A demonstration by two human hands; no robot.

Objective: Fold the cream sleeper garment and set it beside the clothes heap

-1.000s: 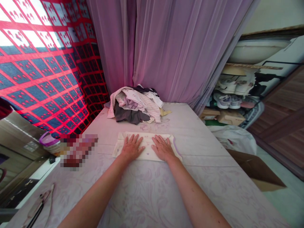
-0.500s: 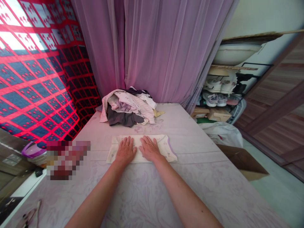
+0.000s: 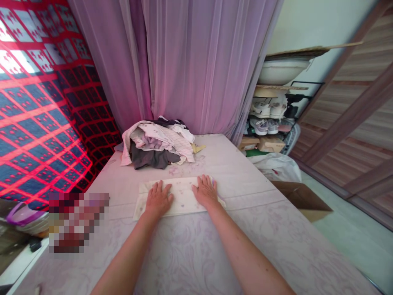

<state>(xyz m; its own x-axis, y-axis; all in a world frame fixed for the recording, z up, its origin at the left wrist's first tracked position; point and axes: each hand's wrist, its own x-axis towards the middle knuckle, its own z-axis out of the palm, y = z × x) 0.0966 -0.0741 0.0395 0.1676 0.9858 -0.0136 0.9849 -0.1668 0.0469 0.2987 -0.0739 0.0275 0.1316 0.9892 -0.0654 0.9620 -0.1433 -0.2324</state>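
Note:
A cream-coloured garment (image 3: 181, 198) with small printed motifs lies folded into a flat oblong on the patterned cover. Resting flat on its left part is my left hand (image 3: 159, 199), fingers apart. My right hand (image 3: 205, 191) lies spread on the right part, close to the lilac-edged end, which it partly hides. Neither hand grips the cloth. Beyond it sits a heap of crumpled clothes (image 3: 156, 143), with striped, dark grey, white and yellow pieces showing.
Purple curtains (image 3: 196, 69) hang behind the patterned surface (image 3: 190, 250). A red and dark checked cloth (image 3: 46, 119) hangs at left, above a purple-rimmed bucket (image 3: 23, 217). On the right stand a shoe rack (image 3: 267, 110), a white plastic bag (image 3: 276, 166) and an open cardboard box (image 3: 302, 198).
My right hand has slid right across the garment, towards its lilac edge, widening the gap between the hands. My left hand stays on the left part. The view has turned slightly right.

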